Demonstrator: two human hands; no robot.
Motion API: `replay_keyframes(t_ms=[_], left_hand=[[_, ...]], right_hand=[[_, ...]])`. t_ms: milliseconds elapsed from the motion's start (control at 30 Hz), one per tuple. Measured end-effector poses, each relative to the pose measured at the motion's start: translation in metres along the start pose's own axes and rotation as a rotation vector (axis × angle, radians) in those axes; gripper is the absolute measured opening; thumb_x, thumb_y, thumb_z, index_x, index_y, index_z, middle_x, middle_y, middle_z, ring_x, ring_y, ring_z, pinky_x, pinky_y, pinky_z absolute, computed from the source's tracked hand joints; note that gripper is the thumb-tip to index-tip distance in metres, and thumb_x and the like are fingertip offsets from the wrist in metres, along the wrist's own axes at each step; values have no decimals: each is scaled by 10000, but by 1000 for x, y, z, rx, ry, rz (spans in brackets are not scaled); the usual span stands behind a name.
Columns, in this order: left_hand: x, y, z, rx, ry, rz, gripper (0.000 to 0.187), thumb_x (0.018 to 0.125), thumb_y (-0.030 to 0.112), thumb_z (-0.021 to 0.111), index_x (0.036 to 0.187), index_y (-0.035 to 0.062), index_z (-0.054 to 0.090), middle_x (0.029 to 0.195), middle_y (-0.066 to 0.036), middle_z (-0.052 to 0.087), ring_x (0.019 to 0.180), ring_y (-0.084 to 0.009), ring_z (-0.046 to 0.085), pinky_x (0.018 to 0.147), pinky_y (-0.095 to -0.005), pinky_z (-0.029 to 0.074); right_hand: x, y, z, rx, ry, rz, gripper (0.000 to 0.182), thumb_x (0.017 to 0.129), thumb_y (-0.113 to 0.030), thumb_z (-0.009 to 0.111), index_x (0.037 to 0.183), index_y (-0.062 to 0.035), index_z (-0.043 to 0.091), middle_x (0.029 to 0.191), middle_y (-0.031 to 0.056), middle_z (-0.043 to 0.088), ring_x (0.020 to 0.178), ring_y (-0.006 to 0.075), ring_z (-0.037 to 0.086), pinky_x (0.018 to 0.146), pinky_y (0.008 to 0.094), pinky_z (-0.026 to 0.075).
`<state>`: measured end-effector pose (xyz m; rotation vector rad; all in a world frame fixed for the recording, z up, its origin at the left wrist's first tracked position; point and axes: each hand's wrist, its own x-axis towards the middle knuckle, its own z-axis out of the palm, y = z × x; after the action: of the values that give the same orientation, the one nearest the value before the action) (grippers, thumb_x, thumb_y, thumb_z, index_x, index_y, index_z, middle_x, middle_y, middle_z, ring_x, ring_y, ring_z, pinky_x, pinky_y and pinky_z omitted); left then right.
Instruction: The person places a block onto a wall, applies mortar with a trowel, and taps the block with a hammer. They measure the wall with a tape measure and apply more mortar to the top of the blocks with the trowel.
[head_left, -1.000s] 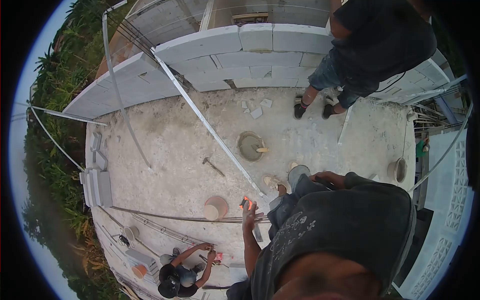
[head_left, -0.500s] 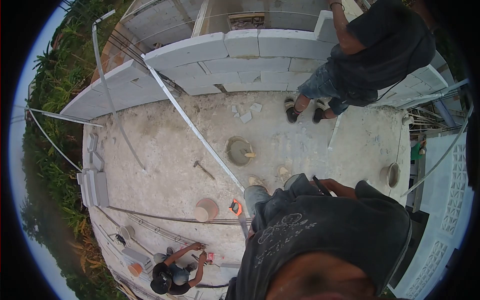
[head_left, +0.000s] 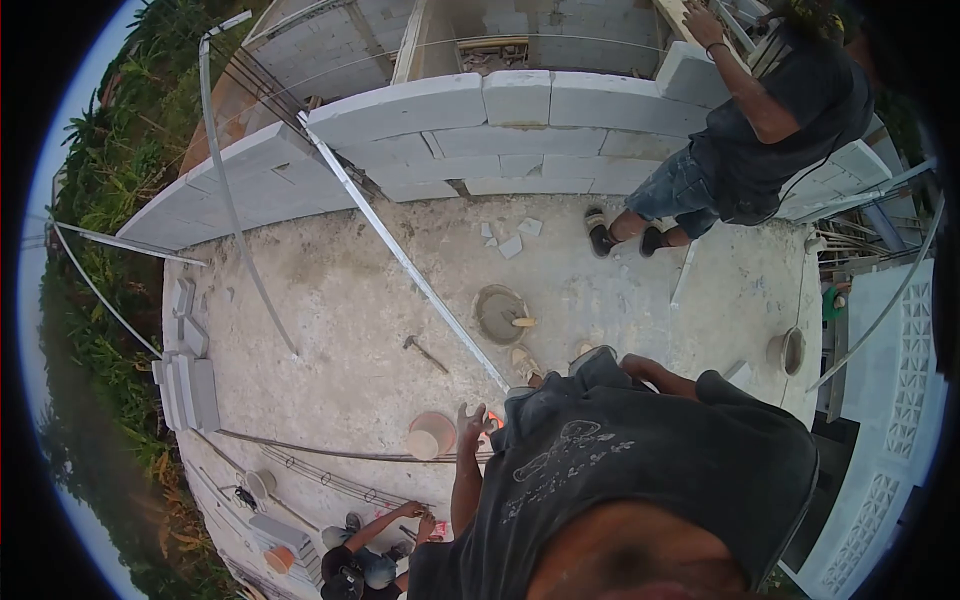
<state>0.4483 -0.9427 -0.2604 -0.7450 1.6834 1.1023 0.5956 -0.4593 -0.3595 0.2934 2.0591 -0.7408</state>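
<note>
My left hand (head_left: 472, 424) is raised beside my left hip, fingers apart and slightly bent, with nothing seen in it. Just behind it, an orange handle (head_left: 493, 426) of a saw shows in part; the blade is hidden by my body. A round bucket (head_left: 430, 437) stands on the floor left of that hand. My right hand (head_left: 636, 367) is low against my right hip and shorts, its fingers hidden by cloth. In front of my shoes is a round tub (head_left: 500, 312) of grey mortar, with a tool's light wooden handle (head_left: 524, 322) sticking out.
A long metal bar (head_left: 400, 255) slants from the block wall (head_left: 400, 110) to near my feet. A hammer (head_left: 425, 354) lies on the concrete floor. One co-worker (head_left: 760, 130) stands at the wall; another (head_left: 365, 560) crouches lower left. Blocks (head_left: 190, 390) are stacked at the left edge.
My left hand has come into view beside the saw handle. The dark object at my right hand is out of sight. The standing co-worker has raised an arm over the wall.
</note>
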Motion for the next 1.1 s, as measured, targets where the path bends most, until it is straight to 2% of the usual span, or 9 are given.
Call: replay_keyframes(t_ms=[67, 133, 300, 367, 467, 600, 633, 867, 1100], left_hand=[[-28, 42, -2, -70, -66, 58, 972, 851, 533, 718, 1579, 197, 168, 1494, -185, 434, 1219, -378, 554, 902, -581, 476], [-25, 51, -8, 15, -291, 154, 961, 864, 558, 691, 1583, 215, 154, 1493, -183, 437, 1247, -371, 533, 957, -530, 473], [116, -74, -7, 721, -597, 801, 911, 929, 477, 616, 1581, 90, 111, 1421, -180, 516, 1272, -313, 523, 994, -414, 460], [30, -17, -3, 238, -424, 230, 841, 925, 312, 640, 1536, -43, 183, 1307, -243, 590, 1258, -325, 537, 1016, -388, 446], [7, -12, -25, 273, -262, 123, 865, 889, 274, 695, 1527, -50, 208, 1297, -287, 587, 1272, -346, 529, 1042, -375, 428], [95, -128, -64, 384, 110, 253, 1019, 842, 409, 743, 1558, -1, 146, 1419, -298, 488, 1277, -368, 535, 1027, -427, 449], [76, -123, -69, 357, 86, 194, 1011, 843, 410, 742, 1557, 4, 154, 1421, -293, 487, 1282, -368, 528, 1020, -432, 454], [-20, -118, -19, 292, -174, 75, 953, 854, 417, 733, 1553, 40, 206, 1431, -263, 480, 1321, -363, 480, 974, -462, 487], [9, -112, 18, 335, -46, 134, 897, 865, 424, 724, 1548, 76, 258, 1441, -233, 473, 1360, -359, 432, 927, -493, 520]], right_hand=[[-8, -23, -20, 165, -152, 133, 467, 880, -397, 612, 1131, -11, 691, 1156, 231, 678, 1069, 377, 666, 862, 449, 536], [-17, -28, -14, 409, -204, 10, 471, 910, -391, 589, 1219, -40, 646, 1237, 209, 647, 1113, 359, 646, 904, 438, 520], [-15, -55, -6, 93, 24, -296, 450, 944, -327, 554, 1332, -98, 569, 1326, 157, 607, 1187, 327, 603, 999, 412, 468], [17, -21, 34, 66, 244, -455, 407, 947, -289, 536, 1305, -102, 593, 1294, 147, 626, 1184, 318, 605, 1006, 406, 460], [21, -47, -2, 392, 34, -251, 433, 924, -320, 583, 1280, -74, 621, 1334, 155, 612, 1222, 307, 579, 1023, 416, 440], [-29, -102, -62, 118, -38, -192, 288, 905, -225, 577, 1130, -78, 681, 1163, 151, 673, 1085, 338, 652, 915, 417, 513], [-38, -103, -71, -10, 19, -385, 301, 896, -256, 576, 1100, -67, 689, 1126, 163, 685, 1061, 347, 656, 888, 413, 520], [-46, -115, -69, 837, 31, -55, 308, 939, -245, 562, 1075, 0, 688, 958, 131, 700, 889, 165, 618, 821, 330, 498], [-55, -124, -75, 933, 16, -11, 288, 923, -224, 586, 1076, 2, 676, 1003, 153, 698, 904, 217, 657, 808, 363, 513]])
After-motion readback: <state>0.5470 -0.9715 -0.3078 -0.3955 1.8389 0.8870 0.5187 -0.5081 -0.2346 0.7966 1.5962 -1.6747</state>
